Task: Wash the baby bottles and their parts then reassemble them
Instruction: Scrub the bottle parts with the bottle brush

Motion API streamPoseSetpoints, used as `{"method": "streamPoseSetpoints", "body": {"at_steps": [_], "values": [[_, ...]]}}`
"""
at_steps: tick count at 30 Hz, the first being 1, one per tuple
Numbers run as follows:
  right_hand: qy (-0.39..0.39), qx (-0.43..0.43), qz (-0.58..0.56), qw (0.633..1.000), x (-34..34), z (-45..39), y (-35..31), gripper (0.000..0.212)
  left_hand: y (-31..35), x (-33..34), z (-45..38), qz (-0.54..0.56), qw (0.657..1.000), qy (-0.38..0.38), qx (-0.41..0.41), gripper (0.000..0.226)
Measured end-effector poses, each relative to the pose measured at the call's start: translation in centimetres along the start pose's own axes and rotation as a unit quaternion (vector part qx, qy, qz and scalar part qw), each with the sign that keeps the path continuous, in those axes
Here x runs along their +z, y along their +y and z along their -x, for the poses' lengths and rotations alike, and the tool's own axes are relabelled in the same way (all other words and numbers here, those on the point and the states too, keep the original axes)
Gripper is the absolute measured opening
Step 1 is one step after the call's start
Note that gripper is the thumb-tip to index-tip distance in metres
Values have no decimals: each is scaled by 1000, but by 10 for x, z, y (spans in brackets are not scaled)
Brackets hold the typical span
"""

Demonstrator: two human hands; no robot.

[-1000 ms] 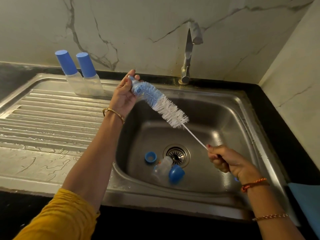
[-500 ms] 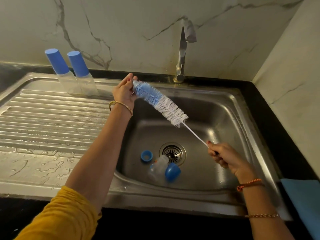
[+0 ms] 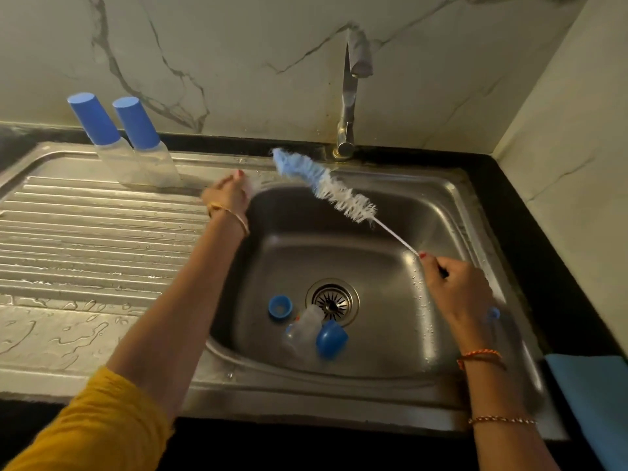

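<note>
Marble-veined wall panels back a steel sink (image 3: 475, 205) sunk into a dark counter (image 3: 530, 212), and from where I stand the nearest thing is the person's yellow sleeve (image 3: 102, 419) at the front edge, with a blue cloth (image 3: 591, 396) lying on the counter to the right. Down in the basin, close to the drain (image 3: 332, 298), an unwashed clear bottle (image 3: 302, 331) lies on its side with a blue cap (image 3: 331, 338) touching it and a blue collar ring (image 3: 280, 306) just beside it, so that set looks untouched and still in pieces. Above it, the right hand (image 3: 458, 287) has its grip closed around the wire handle of the bottle brush (image 3: 326, 188), whose blue-and-white bristle head slants up toward the tap (image 3: 350, 96), free of any bottle. Further along, the left hand (image 3: 229, 193) reaches to the rim between basin and draining board (image 3: 85, 232); its grip seems curled around something small and pale, possibly a teat, but motion blur keeps me from telling. Farthest back on the draining board, two capped bottles (image 3: 132, 141) stand side by side, touching, apparently washed and reassembled. By my reckoning the job is past halfway: two bottles done, one small part possibly on its way to the board, and the last bottle, ring and cap left to scrub and put together.
</note>
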State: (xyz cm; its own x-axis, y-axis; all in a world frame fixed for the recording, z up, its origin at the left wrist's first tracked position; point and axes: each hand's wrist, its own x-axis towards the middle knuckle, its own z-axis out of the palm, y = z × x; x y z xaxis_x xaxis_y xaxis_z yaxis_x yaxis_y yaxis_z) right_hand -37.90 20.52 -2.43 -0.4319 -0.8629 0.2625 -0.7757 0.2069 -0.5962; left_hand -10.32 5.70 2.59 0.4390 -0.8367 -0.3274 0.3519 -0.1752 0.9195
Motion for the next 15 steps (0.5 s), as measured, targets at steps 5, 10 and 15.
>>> {"method": "streamPoseSetpoints", "body": {"at_steps": [5, 10, 15], "values": [[12, -18, 47, 999, 4, 2, 4, 48, -67, -2, 3, -34, 998, -27, -53, 16], [7, -1, 61, 998, 9, -2, 8, 52, -113, -20, 2, -247, 968, -49, -15, 15], [26, -4, 62, 998, 12, -2, 12, 39, -137, -21, -6, -408, 901, -147, 12, 11]]}}
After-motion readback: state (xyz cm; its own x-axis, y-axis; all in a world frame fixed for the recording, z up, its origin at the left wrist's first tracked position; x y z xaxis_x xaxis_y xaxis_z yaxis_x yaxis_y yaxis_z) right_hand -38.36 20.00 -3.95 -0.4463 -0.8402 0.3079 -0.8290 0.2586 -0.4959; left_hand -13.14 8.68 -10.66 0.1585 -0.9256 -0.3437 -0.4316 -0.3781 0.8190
